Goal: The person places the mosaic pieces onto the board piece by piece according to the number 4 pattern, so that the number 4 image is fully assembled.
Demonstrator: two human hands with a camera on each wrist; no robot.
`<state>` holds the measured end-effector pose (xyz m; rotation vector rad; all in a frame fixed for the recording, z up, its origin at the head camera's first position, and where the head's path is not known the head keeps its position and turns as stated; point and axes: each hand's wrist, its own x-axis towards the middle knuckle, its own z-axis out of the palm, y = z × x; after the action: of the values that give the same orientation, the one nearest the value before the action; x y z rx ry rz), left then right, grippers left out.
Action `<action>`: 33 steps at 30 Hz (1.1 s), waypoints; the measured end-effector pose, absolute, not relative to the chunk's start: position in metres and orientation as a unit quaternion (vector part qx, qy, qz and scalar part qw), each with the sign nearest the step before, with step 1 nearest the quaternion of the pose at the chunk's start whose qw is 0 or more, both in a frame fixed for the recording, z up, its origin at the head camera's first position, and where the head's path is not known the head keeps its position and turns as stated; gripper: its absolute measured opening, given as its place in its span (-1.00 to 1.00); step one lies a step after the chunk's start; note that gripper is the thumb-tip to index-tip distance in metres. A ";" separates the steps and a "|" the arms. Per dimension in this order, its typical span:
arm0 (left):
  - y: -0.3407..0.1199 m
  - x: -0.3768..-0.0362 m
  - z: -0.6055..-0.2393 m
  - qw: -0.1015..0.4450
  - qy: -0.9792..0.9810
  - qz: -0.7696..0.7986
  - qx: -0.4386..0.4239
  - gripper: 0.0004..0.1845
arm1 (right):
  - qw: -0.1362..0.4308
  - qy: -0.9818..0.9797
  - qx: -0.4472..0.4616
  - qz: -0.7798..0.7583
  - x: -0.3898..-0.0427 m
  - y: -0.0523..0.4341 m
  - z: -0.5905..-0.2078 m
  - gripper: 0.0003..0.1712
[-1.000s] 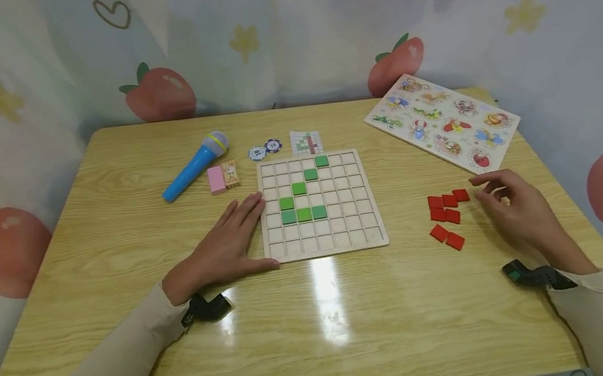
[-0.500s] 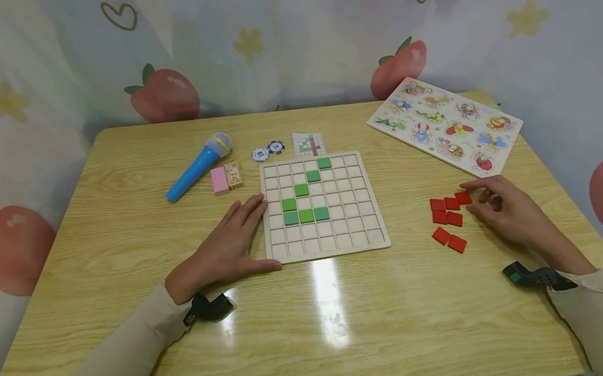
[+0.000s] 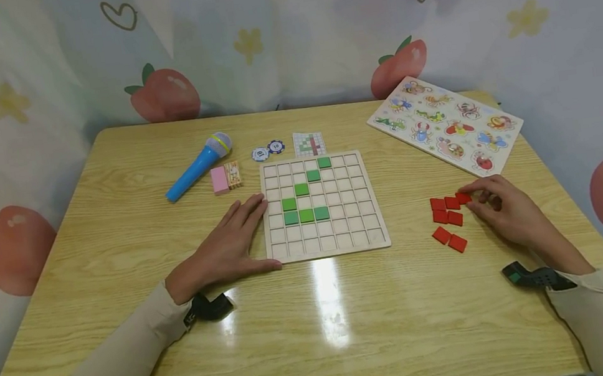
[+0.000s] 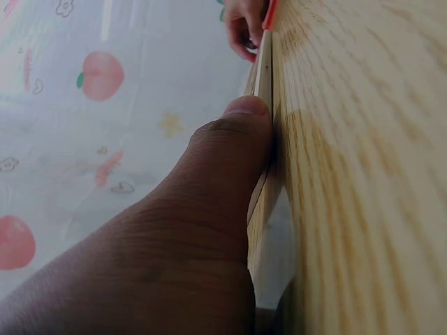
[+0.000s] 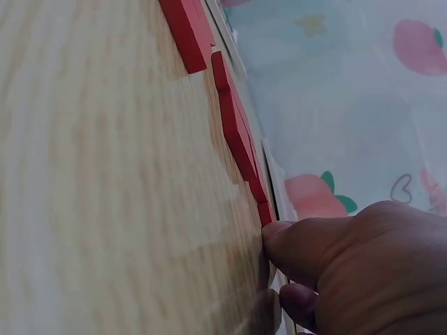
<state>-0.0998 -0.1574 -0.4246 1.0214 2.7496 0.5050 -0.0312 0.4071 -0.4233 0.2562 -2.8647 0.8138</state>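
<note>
The left hand [image 3: 224, 247] lies flat on the worktop [image 3: 318, 324], fingers straight, against the grid board [image 3: 322, 207]. The right hand [image 3: 502, 210], fingers curled, pinches the nearest red tile [image 3: 463, 197].

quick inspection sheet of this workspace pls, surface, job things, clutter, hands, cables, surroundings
surface: wooden table, glossy, glare near its middle
job's things: grid board with six green tiles; six red tiles loose to its right
clutter: toy microphone, pink block, two chips, pattern card, animal puzzle
grippers: left hand flat on the table against the board's left edge; right hand touches the farthest red tile
cables: nothing seen
surroundings: fruit-print curtain behind and beside
</note>
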 end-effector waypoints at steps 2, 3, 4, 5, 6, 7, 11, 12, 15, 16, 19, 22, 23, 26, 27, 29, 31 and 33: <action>-0.157 -0.100 -0.424 0.082 0.921 0.168 0.342 0.42 | 0.080 -0.957 0.088 0.265 -0.032 0.407 -0.423 -0.70; -0.157 -0.100 -0.424 0.083 0.921 0.168 0.342 0.42 | 0.079 -0.958 0.088 0.262 -0.032 0.407 -0.422 -0.71; -0.157 -0.100 -0.424 0.084 0.921 0.167 0.341 0.42 | 0.078 -0.958 0.088 0.260 -0.033 0.408 -0.421 -0.72; -0.157 -0.100 -0.424 0.084 0.921 0.166 0.341 0.42 | 0.075 -0.959 0.086 0.258 -0.033 0.408 -0.420 -0.72; -0.158 -0.100 -0.424 0.085 0.922 0.165 0.339 0.42 | 0.073 -0.960 0.086 0.255 -0.034 0.409 -0.419 -0.73; -0.158 -0.100 -0.424 0.086 0.922 0.164 0.339 0.42 | 0.069 -0.961 0.085 0.254 -0.035 0.409 -0.417 -0.73; -0.159 -0.100 -0.426 0.087 0.923 0.160 0.338 0.41 | 0.064 -0.963 0.090 0.246 -0.039 0.406 -0.408 -0.73; -0.159 -0.100 -0.426 0.089 0.923 0.160 0.337 0.41 | 0.067 -0.963 0.099 0.242 -0.041 0.403 -0.405 -0.73; -0.158 -0.100 -0.426 0.089 0.923 0.159 0.338 0.41 | 0.079 -0.964 0.130 0.217 -0.046 0.391 -0.392 -0.69; -0.158 -0.100 -0.425 0.089 0.923 0.159 0.338 0.41 | 0.083 -0.964 0.143 0.208 -0.049 0.386 -0.388 -0.67; -0.157 -0.100 -0.424 0.089 0.923 0.162 0.337 0.42 | 0.086 -0.963 0.179 0.180 -0.057 0.365 -0.373 -0.65; -0.158 -0.100 -0.423 0.088 0.923 0.164 0.337 0.42 | 0.086 -0.957 0.211 0.177 -0.068 0.340 -0.361 -0.65; -0.158 -0.100 -0.423 0.088 0.923 0.164 0.336 0.42 | 0.088 -0.954 0.222 0.181 -0.071 0.331 -0.357 -0.65; -0.158 -0.100 -0.423 0.086 0.924 0.163 0.336 0.42 | 0.086 -0.944 0.252 0.197 -0.083 0.306 -0.352 -0.66; -0.159 -0.100 -0.423 0.085 0.924 0.163 0.336 0.42 | 0.084 -0.941 0.260 0.202 -0.086 0.298 -0.351 -0.66; -0.158 -0.100 -0.424 0.084 0.924 0.162 0.337 0.42 | 0.082 -0.935 0.276 0.208 -0.093 0.283 -0.350 -0.69; -0.158 -0.100 -0.425 0.082 0.923 0.162 0.340 0.42 | 0.080 -0.931 0.288 0.208 -0.100 0.268 -0.350 -0.71; -0.158 -0.100 -0.426 0.080 0.923 0.161 0.341 0.42 | 0.075 -0.929 0.296 0.208 -0.108 0.256 -0.351 -0.73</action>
<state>-0.0998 -0.1578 -0.4260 1.0185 2.7595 0.4822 -0.1084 0.2562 -0.3507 0.8888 -2.7873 0.6234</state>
